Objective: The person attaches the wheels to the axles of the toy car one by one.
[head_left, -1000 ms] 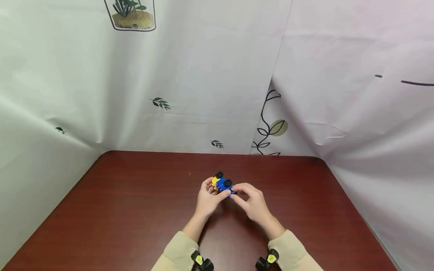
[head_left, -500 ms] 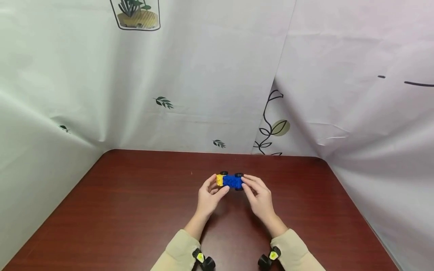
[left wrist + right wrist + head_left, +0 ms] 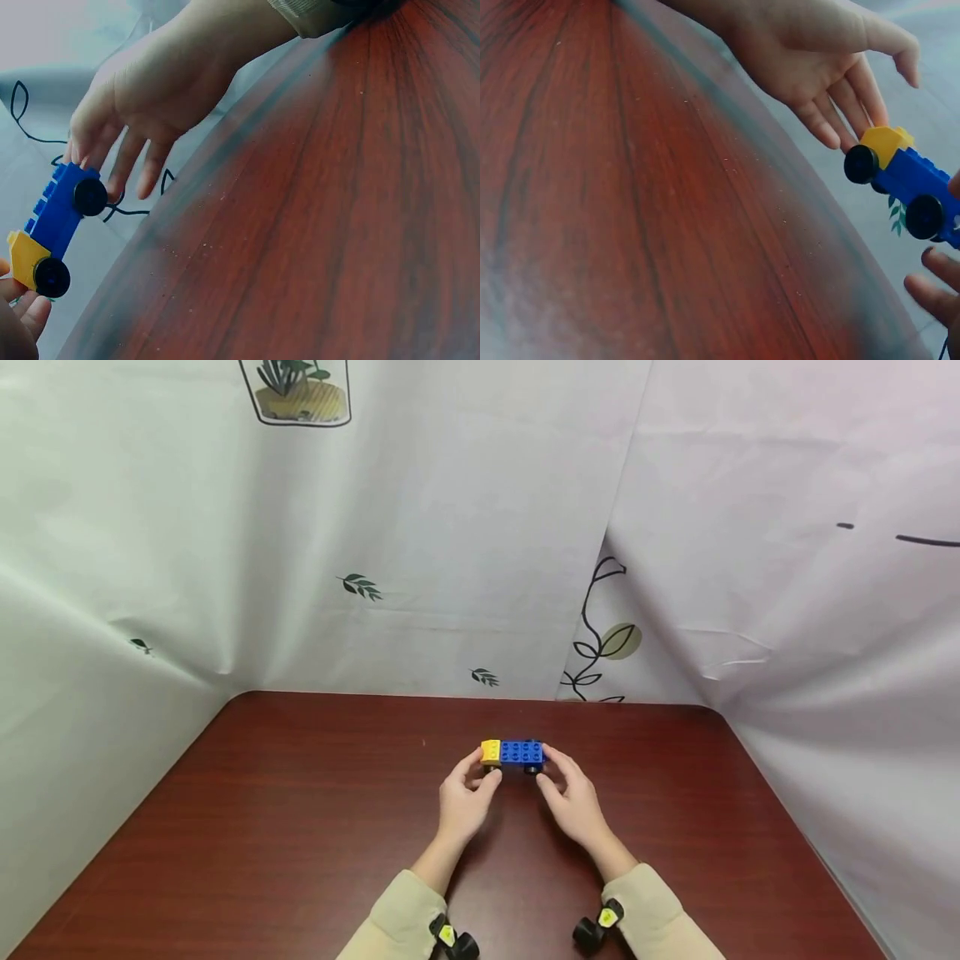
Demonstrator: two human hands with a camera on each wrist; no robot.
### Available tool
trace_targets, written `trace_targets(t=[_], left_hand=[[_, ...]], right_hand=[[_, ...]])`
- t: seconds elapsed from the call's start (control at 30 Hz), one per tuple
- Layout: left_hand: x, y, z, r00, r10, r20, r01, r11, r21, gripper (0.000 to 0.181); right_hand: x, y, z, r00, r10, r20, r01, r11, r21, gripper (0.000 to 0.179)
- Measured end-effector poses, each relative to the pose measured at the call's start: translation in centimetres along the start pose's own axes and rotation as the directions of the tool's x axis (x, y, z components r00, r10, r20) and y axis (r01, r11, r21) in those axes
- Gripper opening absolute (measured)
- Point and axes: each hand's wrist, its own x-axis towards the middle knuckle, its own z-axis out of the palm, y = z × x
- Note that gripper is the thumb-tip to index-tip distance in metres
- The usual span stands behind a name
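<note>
A small toy truck [image 3: 517, 752], with a yellow brick at one end, a blue studded body and black wheels, is held level above the table between two hands. My left hand [image 3: 462, 802] has its fingertips on the yellow end; its thumb looks apart from the truck in the right wrist view. At the blue end [image 3: 67, 195], fingertips of my right hand [image 3: 577, 806] hold the truck. In the head view the studs face the camera and the wheels point toward the person. Some fingertips are hidden behind the truck.
A dark reddish-brown wooden table [image 3: 315, 827] lies beneath the hands. White fabric [image 3: 450, 527] with printed leaves and a plant jar hangs behind and at the sides. Black devices [image 3: 455, 941] are strapped to both wrists over light sleeves [image 3: 397, 914].
The truck has been turned from wheels facing up and slanted to level, studs now showing. The right hand has shifted slightly right along with the blue end; the left hand stayed nearly in place.
</note>
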Motion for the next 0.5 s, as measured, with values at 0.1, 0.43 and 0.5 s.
trace_targets(t=[0.1,0.43,0.5], left_hand=[[0.0,0.0,0.1,1.000,0.001,-0.008,0.000,0.999,0.054,0.045],[-0.1,-0.1,0.4,1.000,0.008,0.023,-0.011,0.988,0.155,0.049],[-0.2,-0.3,0.4,1.000,0.004,0.026,-0.008,0.987,0.158,0.049]], right_hand=[[0.0,0.3,-0.1,0.997,0.050,0.065,-0.049,0.999,-0.015,0.050],[0.2,1.0,-0.3,0.956,0.214,0.200,-0.195,0.975,-0.111,0.060],[0.1,1.2,-0.2,0.950,0.230,0.211,-0.205,0.970,-0.132,0.061]])
